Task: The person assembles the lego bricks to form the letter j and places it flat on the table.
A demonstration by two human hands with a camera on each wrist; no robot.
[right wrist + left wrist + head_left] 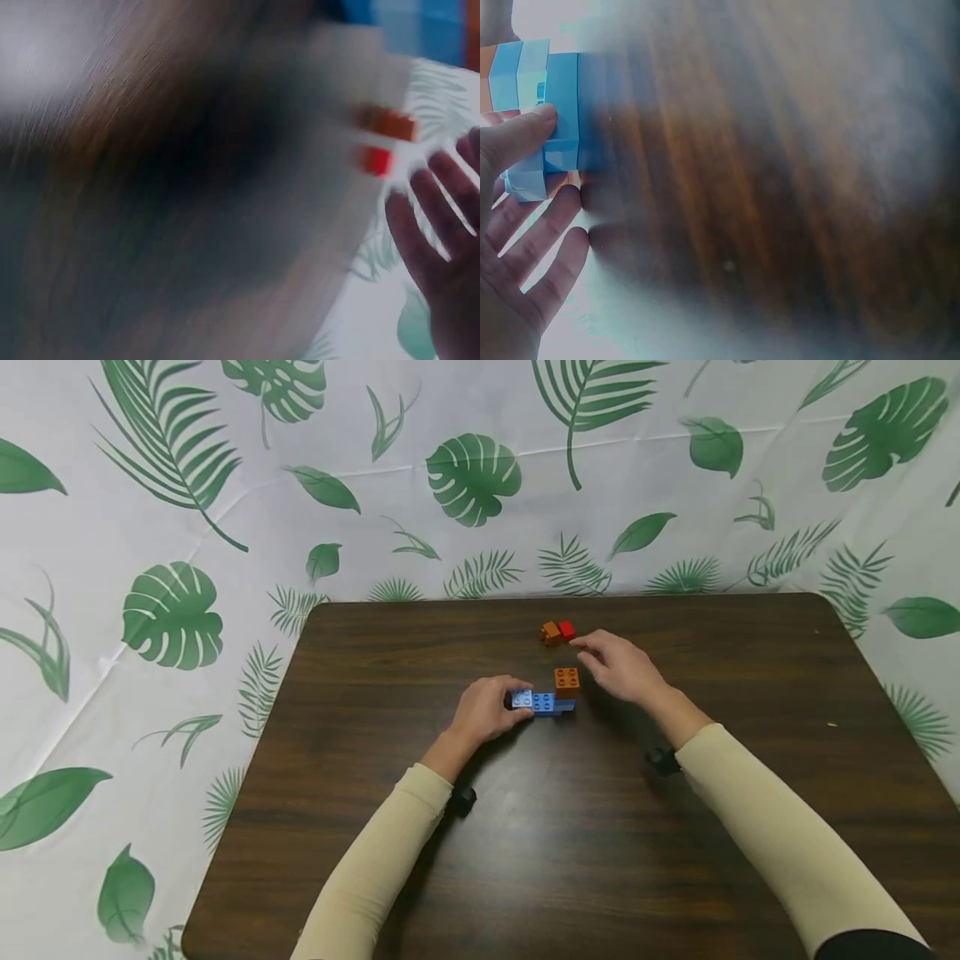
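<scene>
A small build of blue bricks (543, 702) lies mid-table, with an orange brick (566, 681) stacked on its right end. My left hand (487, 708) grips the build's left end; in the left wrist view the thumb presses the blue bricks (551, 112). My right hand (618, 664) hovers just right of the orange brick, fingers relaxed and holding nothing, fingertips close to a loose orange brick (551, 632) and red brick (566, 630) farther back. The right wrist view is blurred but shows those two bricks (382, 139) and my spread fingers (435, 247).
The dark wooden table (525, 827) stands against a white backdrop printed with green leaves (472, 477). A tiny light speck (830, 724) lies near the table's right edge.
</scene>
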